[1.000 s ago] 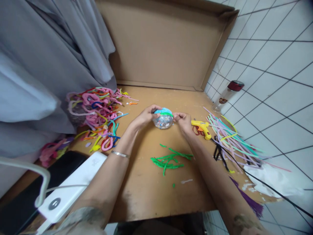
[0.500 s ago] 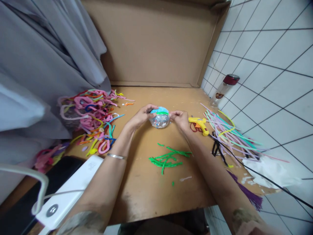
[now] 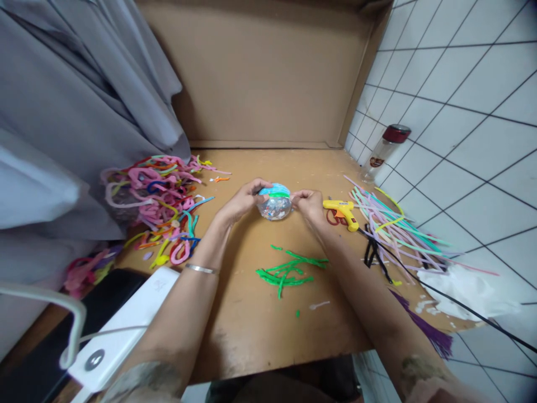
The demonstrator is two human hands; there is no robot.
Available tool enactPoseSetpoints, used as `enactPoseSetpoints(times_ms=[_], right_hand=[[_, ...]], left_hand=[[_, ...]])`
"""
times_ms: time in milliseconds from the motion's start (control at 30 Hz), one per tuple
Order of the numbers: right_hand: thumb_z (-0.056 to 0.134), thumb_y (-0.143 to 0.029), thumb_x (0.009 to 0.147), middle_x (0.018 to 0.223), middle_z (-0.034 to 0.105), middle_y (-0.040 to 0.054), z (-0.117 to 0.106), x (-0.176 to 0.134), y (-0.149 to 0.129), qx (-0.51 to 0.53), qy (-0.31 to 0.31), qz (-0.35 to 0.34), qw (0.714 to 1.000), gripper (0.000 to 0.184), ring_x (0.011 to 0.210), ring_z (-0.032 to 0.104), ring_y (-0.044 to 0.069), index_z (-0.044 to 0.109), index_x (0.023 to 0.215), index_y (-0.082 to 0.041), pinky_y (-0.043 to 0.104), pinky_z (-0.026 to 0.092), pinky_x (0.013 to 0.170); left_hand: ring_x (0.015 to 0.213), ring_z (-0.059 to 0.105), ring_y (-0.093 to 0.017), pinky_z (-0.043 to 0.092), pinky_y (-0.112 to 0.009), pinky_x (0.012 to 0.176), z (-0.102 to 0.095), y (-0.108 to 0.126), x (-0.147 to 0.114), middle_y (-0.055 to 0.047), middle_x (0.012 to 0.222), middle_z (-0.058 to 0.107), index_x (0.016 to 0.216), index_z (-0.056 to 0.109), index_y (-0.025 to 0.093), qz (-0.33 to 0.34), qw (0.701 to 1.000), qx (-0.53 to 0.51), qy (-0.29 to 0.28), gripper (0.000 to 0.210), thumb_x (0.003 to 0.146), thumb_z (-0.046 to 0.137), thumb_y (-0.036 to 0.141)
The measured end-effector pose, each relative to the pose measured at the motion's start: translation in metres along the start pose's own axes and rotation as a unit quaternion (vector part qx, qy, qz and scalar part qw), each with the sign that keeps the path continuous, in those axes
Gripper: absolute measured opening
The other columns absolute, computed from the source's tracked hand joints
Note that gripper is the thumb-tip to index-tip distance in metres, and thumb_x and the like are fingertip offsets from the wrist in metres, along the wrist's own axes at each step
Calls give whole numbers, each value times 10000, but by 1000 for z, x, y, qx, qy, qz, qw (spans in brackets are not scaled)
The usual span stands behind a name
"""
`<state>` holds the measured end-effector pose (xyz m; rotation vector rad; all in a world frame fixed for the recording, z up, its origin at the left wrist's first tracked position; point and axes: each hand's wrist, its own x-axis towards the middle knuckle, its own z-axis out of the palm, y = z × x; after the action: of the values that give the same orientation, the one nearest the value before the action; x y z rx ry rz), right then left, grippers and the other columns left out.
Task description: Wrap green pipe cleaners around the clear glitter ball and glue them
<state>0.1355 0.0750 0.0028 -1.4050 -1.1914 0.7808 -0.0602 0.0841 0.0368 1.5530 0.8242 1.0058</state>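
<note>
A clear round container (image 3: 274, 209) with small colourful bits inside is held just above or on the table. Its upper part is covered in blue, with a green band (image 3: 279, 195) below the blue. My left hand (image 3: 247, 200) grips it from the left, thumb in front and fingers over the top. On the right side, my right hand (image 3: 308, 202) is pinched at the end of the green band, fingertips together; what lies between them is too small to make out. Closer to me, several green pipe cleaner pieces (image 3: 289, 272) lie loose on the table.
A yellow glue gun (image 3: 342, 212) with a black cord lies right of my right hand. Beyond it are pastel pipe cleaners (image 3: 386, 229) and a red-lidded bottle (image 3: 384, 151). Tangled pink pipe cleaners (image 3: 145, 184) and a white power bank (image 3: 126, 330) are at left. Cardboard (image 3: 268, 73) stands behind.
My hands and the container hold almost the same position. The view has shifted very slightly.
</note>
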Motion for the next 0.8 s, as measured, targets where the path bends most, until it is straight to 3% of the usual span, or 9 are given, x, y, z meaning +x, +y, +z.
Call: enactPoseSetpoints(times_ms=[133,233,367,567,800], right_hand=[[693,-253,623,556,633,-9,-2,-5,-8,78,-16,55,995,95,525,552,102,670,598,-165,259,477,605],[777,-321,579,488,564,-27,-4,-6,-14,99,-20,72,992,225,486,493,88,622,542,-162,248,447,564],[811,-433,532,476,544,-30,-2,-8,-15,88,-6,57,994,341,478,467,87,597,519,-167,244,418,534],[707,-551,618,529,605,-2,4,-10,-6,-3,53,8,999,397,505,484,108,634,569,-164,244,387,516],[672,-609,627,499,566,-7,0,-11,-14,-27,23,-21,999,458,482,452,98,588,519,-173,236,336,486]], left_hand=[[1150,577,-248,412,-403,1007,0,-1,0,-98,1206,661,978,626,162,-1,1000,3,5,352,638,701,216],[1133,581,-240,404,-399,1016,2,2,0,-89,1173,668,983,626,158,-3,1000,19,4,345,645,685,200],[1095,591,-228,416,-386,1002,3,4,0,-82,1138,676,981,620,153,-6,1000,29,2,332,653,662,177],[1079,586,-213,422,-364,988,4,3,0,-67,1137,668,992,617,158,2,999,38,6,334,659,645,161],[1031,589,-208,437,-368,957,3,2,0,-63,1095,668,1000,626,164,1,999,49,9,332,669,646,185]])
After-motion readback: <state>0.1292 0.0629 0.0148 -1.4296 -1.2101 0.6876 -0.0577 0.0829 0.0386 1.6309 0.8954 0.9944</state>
